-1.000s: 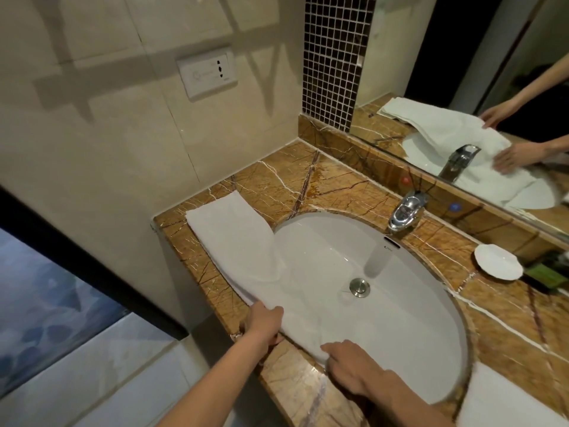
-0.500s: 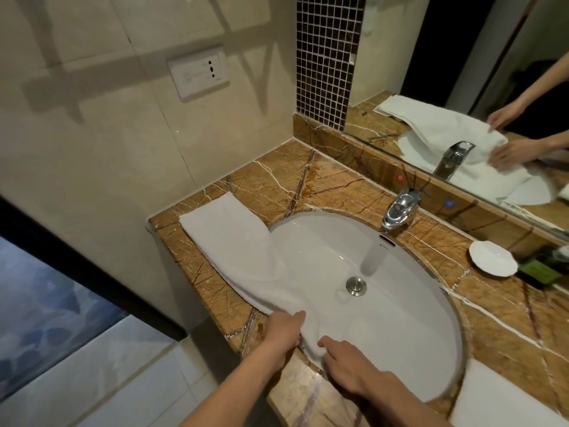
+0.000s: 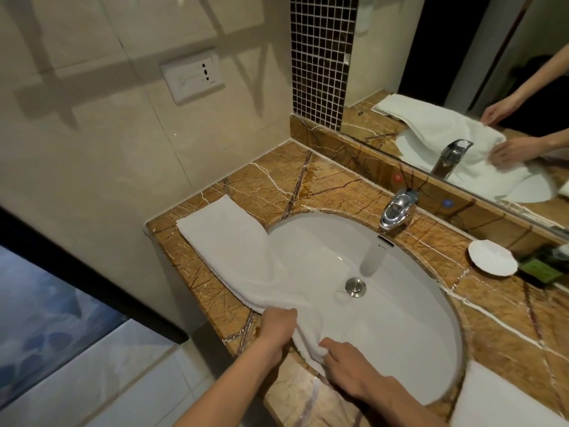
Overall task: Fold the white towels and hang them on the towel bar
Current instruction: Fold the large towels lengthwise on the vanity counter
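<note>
The towel lies as a long folded strip on the surface left of the sink, and its near end sags over the rim into the basin. The left hand curls its fingers over the towel's near edge at the rim. The right hand, just beside it, pinches a bunched bit of the same end.

The main risk is the basin. The unsupported end can slide deeper towards the drain and pick up any water there, though I cannot tell if the bowl is wet. Both hands grip close together at one end, so a lift from here may let the far half drag, and the layers may slip apart and undo the fold. A hard pull towards the body could take the whole strip off the surface edge to the floor. A wide swing to the right might brush the faucet or the dish. A second towel waits at the near right, well apart. The bar is not in view.
</note>
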